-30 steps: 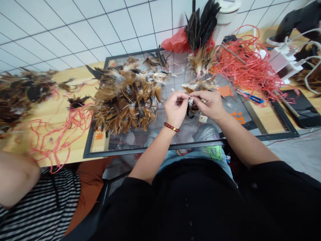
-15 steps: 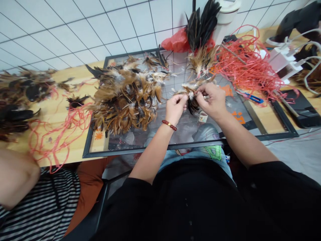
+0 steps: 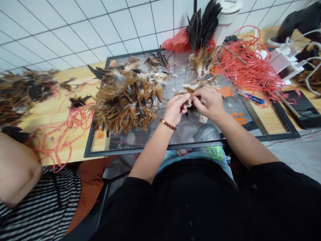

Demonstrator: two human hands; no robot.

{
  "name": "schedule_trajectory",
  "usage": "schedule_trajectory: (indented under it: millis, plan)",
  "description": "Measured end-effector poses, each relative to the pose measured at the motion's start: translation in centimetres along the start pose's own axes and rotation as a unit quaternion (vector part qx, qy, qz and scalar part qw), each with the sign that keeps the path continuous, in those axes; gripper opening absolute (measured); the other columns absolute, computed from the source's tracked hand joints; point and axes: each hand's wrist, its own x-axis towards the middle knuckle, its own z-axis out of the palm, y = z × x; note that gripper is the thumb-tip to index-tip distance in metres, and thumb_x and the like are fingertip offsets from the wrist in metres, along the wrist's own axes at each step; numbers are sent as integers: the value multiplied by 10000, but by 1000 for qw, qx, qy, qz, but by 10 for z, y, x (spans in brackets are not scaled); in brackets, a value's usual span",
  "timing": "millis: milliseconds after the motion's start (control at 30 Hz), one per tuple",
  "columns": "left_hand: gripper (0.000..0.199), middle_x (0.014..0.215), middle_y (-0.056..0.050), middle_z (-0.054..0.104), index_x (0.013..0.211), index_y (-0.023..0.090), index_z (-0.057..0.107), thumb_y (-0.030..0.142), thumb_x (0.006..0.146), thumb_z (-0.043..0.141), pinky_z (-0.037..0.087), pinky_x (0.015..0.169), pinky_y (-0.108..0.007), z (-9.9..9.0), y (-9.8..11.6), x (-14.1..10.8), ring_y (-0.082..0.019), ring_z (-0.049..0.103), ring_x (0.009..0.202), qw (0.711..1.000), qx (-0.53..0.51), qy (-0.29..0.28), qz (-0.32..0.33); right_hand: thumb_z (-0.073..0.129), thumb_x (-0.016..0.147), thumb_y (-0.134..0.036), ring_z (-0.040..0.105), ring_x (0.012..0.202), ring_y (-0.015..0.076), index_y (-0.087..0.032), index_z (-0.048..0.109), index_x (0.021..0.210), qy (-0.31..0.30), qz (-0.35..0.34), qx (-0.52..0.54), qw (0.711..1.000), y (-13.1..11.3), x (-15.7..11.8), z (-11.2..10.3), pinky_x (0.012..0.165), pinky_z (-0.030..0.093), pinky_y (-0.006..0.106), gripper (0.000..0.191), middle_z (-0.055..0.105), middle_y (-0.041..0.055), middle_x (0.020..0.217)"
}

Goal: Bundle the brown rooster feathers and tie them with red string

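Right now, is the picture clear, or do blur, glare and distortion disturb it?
Head view: light looks soft and even; the glass mirrors the wall's grid; tile lines fan out, stretched toward the left edge; the tuft at the fingers of the left hand and right hand is soft and partly hidden, so its fine details cannot be told.

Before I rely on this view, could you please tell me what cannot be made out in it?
Head view: whatever the left hand and right hand pinch, covered by their fingers.
Head view: the print on the small pale item, too small.
Head view: the rest of the far-left feather pile, cut off by the left edge.
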Motion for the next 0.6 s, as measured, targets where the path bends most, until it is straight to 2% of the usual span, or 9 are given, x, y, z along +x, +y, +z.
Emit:
schedule_trajectory:
  millis: [200, 333, 433, 600]
  plan:
    - [199, 646, 46, 639, 758, 165, 707, 98, 659, 866, 337, 466, -169, -1, -8, 4, -28, 482, 521, 996, 65, 22, 61, 537, 973, -347, 689, 894, 245, -250, 717, 947, 3, -2, -16, 1000, 2, -1, 0, 853, 494, 424, 206, 759, 70, 929]
    - [153, 590, 46, 614, 667, 156, 702, 61, 683, 821, 390, 512, -173, -2, -13, 5, -40, 493, 527, 985, 139, 13, 104, 538, 989, -387, 696, 919, 244, -253, 724, 953, -20, -18, -17, 999, 4, -2, 0, 900, 493, 445, 232, 763, 67, 954]
    - [159, 598, 44, 623, 650, 169, 693, 82, 719, 808, 439, 567, -170, -2, -15, 6, -47, 520, 551, 975, 163, 11, 148, 531, 998, -413, 700, 951, 255, -254, 727, 961, -14, -8, 6, 1000, 5, 0, -2, 908, 511, 453, 256, 765, 79, 986]
    - [127, 698, 20, 691, 718, 182, 722, 133, 724, 839, 487, 635, -198, -7, -22, 15, -70, 586, 611, 957, 169, 2, 235, 503, 1014, -398, 721, 1015, 252, -252, 726, 1130, -9, -22, 93, 995, 6, 2, -3, 918, 561, 427, 291, 778, 82, 1084]
